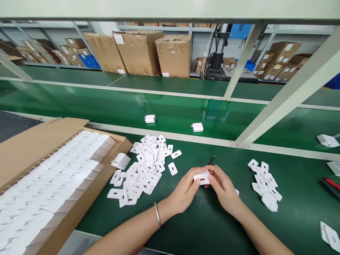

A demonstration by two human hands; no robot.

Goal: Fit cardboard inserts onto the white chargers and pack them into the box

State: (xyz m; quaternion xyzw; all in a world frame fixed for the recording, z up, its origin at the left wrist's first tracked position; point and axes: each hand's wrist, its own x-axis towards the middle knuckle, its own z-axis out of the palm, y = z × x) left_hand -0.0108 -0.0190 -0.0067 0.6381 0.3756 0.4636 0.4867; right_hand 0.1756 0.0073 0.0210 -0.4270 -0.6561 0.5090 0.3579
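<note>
A white charger block (202, 178) with a dark slot in its face is held between both hands above the green table. My left hand (186, 187) is closed on its left side, fingers behind and thumb in front. On its right side, my right hand (223, 187) grips it with thumb and fingers. A dark thin tool (211, 160) pokes out just beyond the right fingers. To the left lies a heap of white slotted plates (145, 173), and a smaller pile of white plates (265, 186) is at the right.
A cardboard box (87, 196) with rows of white pieces stands at the left, a white charger (120, 161) beside it. Two chargers (150, 119) (197, 127) lie on the green belt (172, 109). A slanted metal post (284, 92) and red-black tool (332, 186) are at the right.
</note>
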